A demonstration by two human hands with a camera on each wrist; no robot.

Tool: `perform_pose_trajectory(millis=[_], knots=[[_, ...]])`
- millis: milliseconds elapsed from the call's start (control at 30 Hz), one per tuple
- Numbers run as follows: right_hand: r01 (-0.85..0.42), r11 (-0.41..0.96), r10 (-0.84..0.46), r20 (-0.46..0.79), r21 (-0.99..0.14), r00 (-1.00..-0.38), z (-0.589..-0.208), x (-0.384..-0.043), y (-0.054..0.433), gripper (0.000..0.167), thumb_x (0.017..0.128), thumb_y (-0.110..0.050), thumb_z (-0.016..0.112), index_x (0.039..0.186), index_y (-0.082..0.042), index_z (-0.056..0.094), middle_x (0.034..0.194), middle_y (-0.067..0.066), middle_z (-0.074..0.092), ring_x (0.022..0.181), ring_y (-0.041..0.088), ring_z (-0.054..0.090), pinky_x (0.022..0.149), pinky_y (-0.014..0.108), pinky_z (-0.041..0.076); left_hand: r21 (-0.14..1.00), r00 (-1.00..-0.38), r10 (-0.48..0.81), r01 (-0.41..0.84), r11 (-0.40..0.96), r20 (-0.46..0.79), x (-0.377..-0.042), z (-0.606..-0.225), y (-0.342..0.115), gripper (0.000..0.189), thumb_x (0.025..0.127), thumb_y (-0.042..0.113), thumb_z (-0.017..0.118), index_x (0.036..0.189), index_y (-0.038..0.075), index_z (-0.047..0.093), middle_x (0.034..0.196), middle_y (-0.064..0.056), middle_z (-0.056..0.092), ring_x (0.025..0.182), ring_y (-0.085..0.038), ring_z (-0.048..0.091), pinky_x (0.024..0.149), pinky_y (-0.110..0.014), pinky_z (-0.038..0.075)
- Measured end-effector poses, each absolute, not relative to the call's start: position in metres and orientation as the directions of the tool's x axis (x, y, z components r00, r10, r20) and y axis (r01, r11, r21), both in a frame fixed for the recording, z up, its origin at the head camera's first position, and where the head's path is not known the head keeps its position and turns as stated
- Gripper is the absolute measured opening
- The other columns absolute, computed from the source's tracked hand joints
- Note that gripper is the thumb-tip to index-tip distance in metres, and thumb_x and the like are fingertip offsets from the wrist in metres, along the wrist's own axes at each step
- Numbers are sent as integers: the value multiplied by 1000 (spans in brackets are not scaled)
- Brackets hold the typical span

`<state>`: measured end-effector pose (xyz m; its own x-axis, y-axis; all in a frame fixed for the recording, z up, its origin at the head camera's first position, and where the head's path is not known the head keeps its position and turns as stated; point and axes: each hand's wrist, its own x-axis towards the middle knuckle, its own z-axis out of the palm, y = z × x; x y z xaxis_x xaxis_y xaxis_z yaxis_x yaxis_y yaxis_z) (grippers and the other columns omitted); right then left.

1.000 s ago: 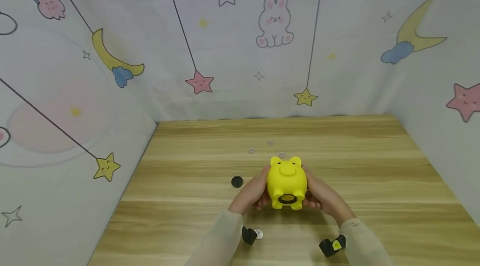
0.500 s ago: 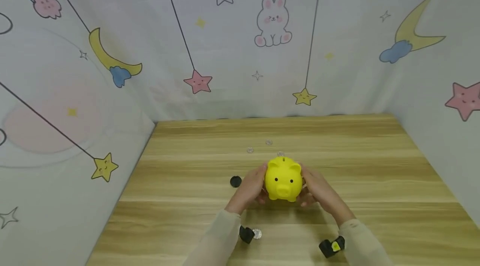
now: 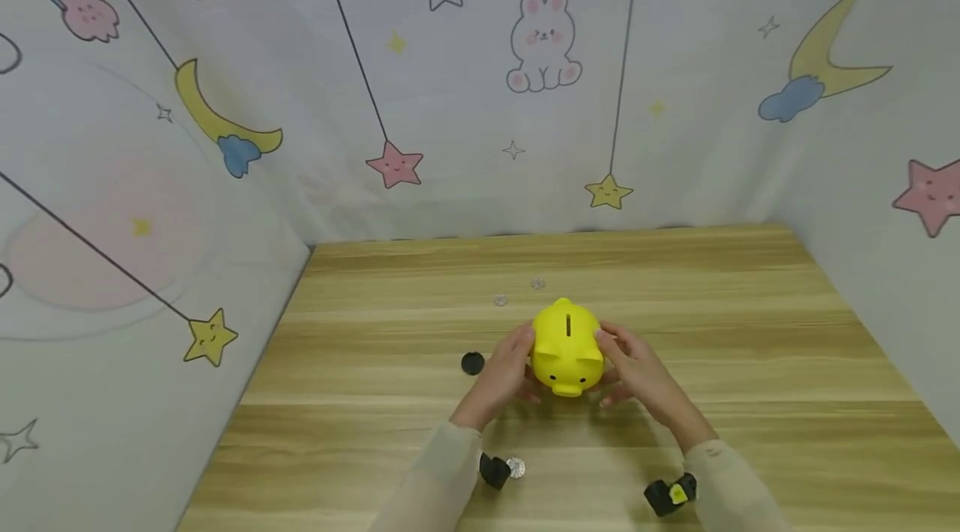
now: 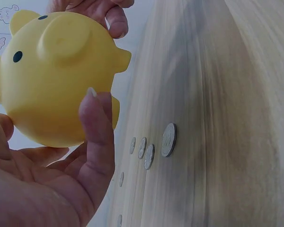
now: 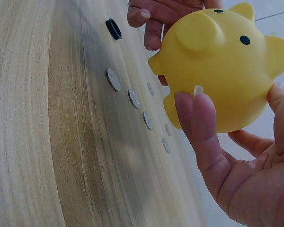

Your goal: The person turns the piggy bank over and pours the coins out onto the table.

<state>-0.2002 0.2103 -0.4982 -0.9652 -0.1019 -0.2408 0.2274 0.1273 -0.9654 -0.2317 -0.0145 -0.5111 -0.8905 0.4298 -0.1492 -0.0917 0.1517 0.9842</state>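
Observation:
A yellow piggy bank [image 3: 567, 353] is held up over the table between both hands, snout toward the wearer and tipped low, with the coin slot in its back showing in the head view. My left hand [image 3: 512, 373] grips one flank, fingers curled round it and under the belly. On the opposite flank, my right hand [image 3: 637, 373] holds it the same way. Beneath it, several silver coins [image 4: 168, 140] lie on the wood, as both wrist views show. The underside is hidden in the head view.
A round black cap [image 3: 472, 363] lies on the table left of the left hand. One coin [image 3: 516, 467] rests near the left wrist camera [image 3: 495, 471]; two coins [image 3: 501, 299] lie behind the piggy bank. A printed cloth wall [image 3: 450, 98] bounds the table's back.
The piggy bank has been rotated forward: earlier its underside and the black-rimmed opening faced the wearer, now its back and slot do. It now hides one of the far coins.

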Motion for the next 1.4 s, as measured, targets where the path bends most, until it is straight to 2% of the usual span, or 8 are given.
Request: perform_pose_trajectory(millis=[200,400,600,700,967,1300,1400], knots=[[201,127,-111,-215,-971,-970,-496,-200,210,75,103,-51,46,153,0,26,142,32,41,84,43,67,55,43,58,989,-890,437,-84,124,-130,-232,-510,-14,58,106,53,31,153,21,38,111,-10,59,83,-31,64,62,-46,58],[180,136,-116,-196,-974,-974,-498,-198,213,70,104,-46,48,153,-1,27,142,30,42,84,41,67,56,47,58,989,-884,448,-93,117,-136,-232,-511,-13,62,105,55,32,156,20,32,116,-10,58,83,-28,63,61,-42,58],[62,162,-151,-87,-985,-985,-496,-195,220,61,103,-35,55,153,-7,33,143,26,40,82,39,67,62,57,57,996,-878,474,-29,80,-64,-231,-512,-15,57,105,52,39,156,27,31,121,-9,56,88,-24,59,67,-54,57],[2,165,-162,-29,-986,-986,-495,-193,222,60,103,-32,56,153,-7,34,142,26,40,82,35,69,62,57,57,998,-870,493,8,55,-20,-230,-511,-16,54,106,46,40,156,29,29,125,-9,56,92,-24,60,68,-58,56],[-97,159,-164,71,-982,-984,-494,-192,227,59,102,-23,60,152,-4,35,145,25,38,83,25,71,61,53,58,998,-842,536,68,1,57,-233,-508,-19,54,109,33,41,158,30,21,142,-10,49,106,-23,59,70,-58,56],[-160,134,-172,137,-978,-976,-495,-190,227,57,101,-14,59,152,-4,36,145,27,38,85,21,71,60,53,57,995,-834,545,103,-3,88,-233,-506,-20,54,107,35,44,157,32,25,144,-11,46,102,-24,62,69,-49,58],[-171,133,-184,145,-976,-972,-494,-190,227,57,102,-14,58,153,-3,34,145,28,37,85,21,71,61,53,57,995,-836,542,101,-7,88,-233,-506,-20,53,107,35,44,157,31,25,144,-12,47,102,-24,62,69,-50,58]])
